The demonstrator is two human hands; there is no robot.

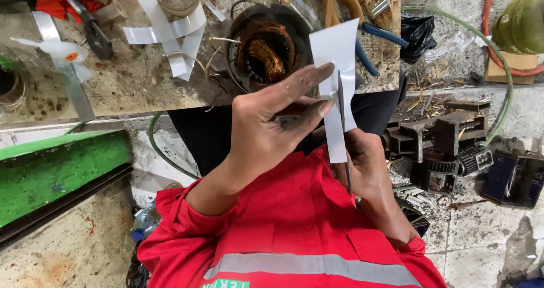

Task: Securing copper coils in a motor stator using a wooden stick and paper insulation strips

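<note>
While both hands work in front of the chest, status per item below.

Left hand: left hand (272,124) at centre frame, fingers stretched toward 2 o'clock, thumb and forefinger pinching the left edge of the paper strip (338,84). Grip: narrow, closed on the paper.

Right hand: right hand (365,163) at 4 o'clock from the left one, mostly hidden behind the paper. Grip: wrapped round the scissors (343,135); how tight, cannot tell.

Paper strip: white, stiff-looking, held upright between both hands, top end over the table (130,84) edge, bottom end down at the right palm.

Scissors: thin dark blades run vertically along the paper's right half, tip pointing to 12 o'clock, lower end reaching past the wrist. Blades look edge-on; open or shut not readable.

Motor stator: round metal housing with copper windings (266,53) on the table at 12 o'clock from the left hand, just behind the paper, loose wire ends sticking out to its left.

Paper offcuts: white strips (170,33) on the table at 10 o'clock, near the stator, not touching the hands.

Pliers: blue and yellow handled tools (362,33) at 1 o'clock on the table, beside a paintbrush (377,5).

Floor: dark metal parts (447,141) at 3 o'clock, well apart from the hands; green bench (56,169) at 9 o'clock.

Clothing: red jacket with a grey reflective band (311,265) at 6 o'clock.
</note>
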